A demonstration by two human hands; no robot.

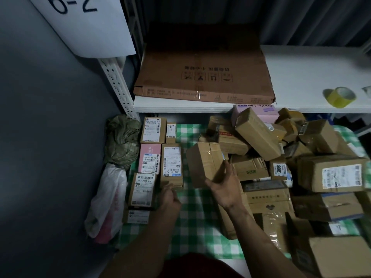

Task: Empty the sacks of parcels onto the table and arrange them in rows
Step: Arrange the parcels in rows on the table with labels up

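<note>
The right hand (222,187), palm up and fingers extended, supports a tilted brown carton (204,165) at the centre of the checked table (192,233). The left hand (170,199), fingers curled, meets a labelled parcel (172,164) in the sorted rows (149,163) at 9 o'clock; whether it grips cannot be told. The unsorted heap (301,167) lies at 3 o'clock.
</note>
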